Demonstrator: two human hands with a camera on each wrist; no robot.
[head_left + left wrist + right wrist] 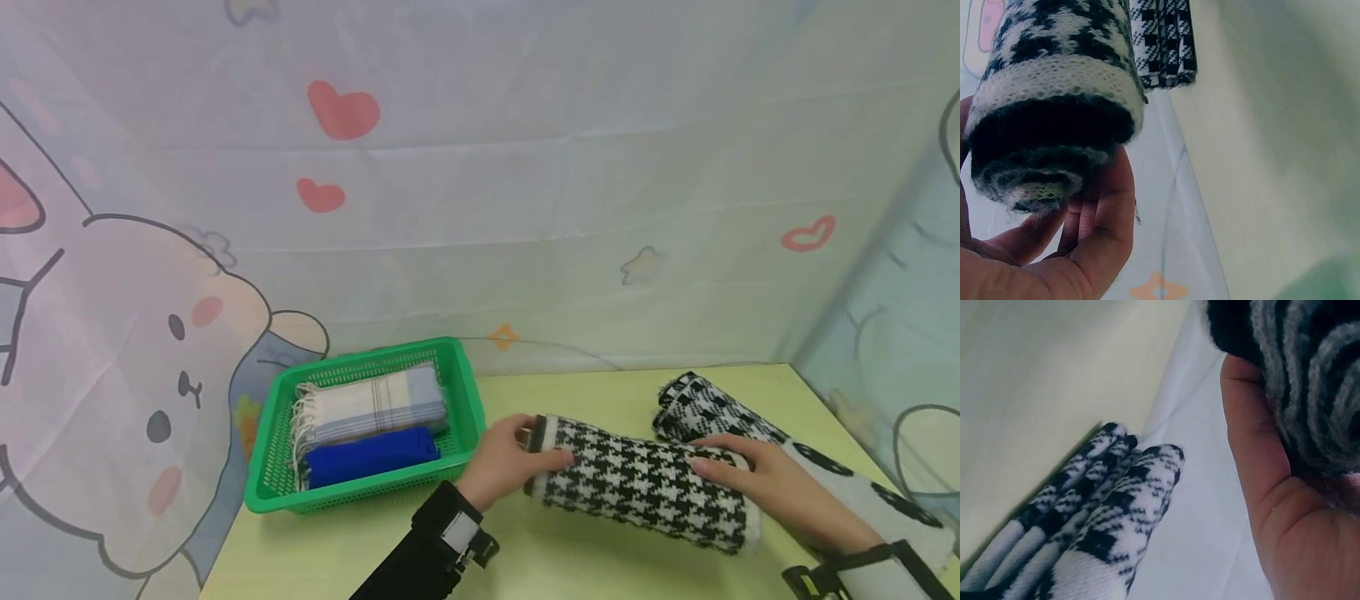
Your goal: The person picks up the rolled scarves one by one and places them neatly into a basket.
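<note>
A rolled black-and-white houndstooth scarf point(637, 475) is held up over the table between both hands. My left hand point(504, 462) grips its left end, thumb on top and fingers beneath. At the other end my right hand point(772, 483) holds the roll, with the thumb lying over its top. In the left wrist view the scarf's point(1054, 81) white edge and dark inner coils face the camera. Spiral layers of the roll point(1316, 381) show beside the right fingers in the right wrist view.
A green basket point(258, 467) stands left on the yellow table point(600, 575), holding a striped fringed cloth point(382, 404) and a rolled blue cloth point(371, 457). Behind my right hand lies a folded black-and-white patterned scarf point(720, 408). A printed curtain point(525, 208) hangs at the back.
</note>
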